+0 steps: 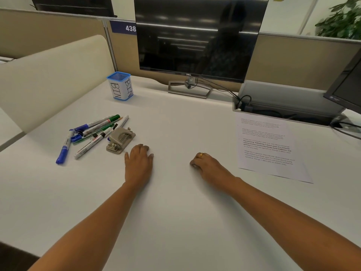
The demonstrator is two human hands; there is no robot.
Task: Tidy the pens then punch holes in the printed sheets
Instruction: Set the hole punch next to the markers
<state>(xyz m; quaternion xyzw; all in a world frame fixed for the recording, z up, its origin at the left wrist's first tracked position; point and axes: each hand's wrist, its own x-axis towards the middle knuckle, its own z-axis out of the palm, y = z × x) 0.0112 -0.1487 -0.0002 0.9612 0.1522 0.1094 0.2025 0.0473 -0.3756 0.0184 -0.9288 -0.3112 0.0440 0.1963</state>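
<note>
White desk point(185, 124) holds monitor point(199, 36), blue bin point(121, 87), hole punch point(120, 139) beside scattered pens point(91, 132)

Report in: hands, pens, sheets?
Left hand flat on desk, right hand curled, holding nothing. Pens heaped beside hole punch. Printed sheets untouched, right side. Nothing blocking.

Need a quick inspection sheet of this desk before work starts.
Surface: white desk, both hands resting on it.
Job's things: pens heaped at left, hole punch beside the heap, printed sheets flat at right, BIN cup upright behind the pens.
Clutter: binder clips among the pens.
Grippers: left hand flat near the punch; right hand curled, nothing seen in it.
Cables: cables run from the monitor into a tray.
Surroundings: second screen, partition, plant.
</note>
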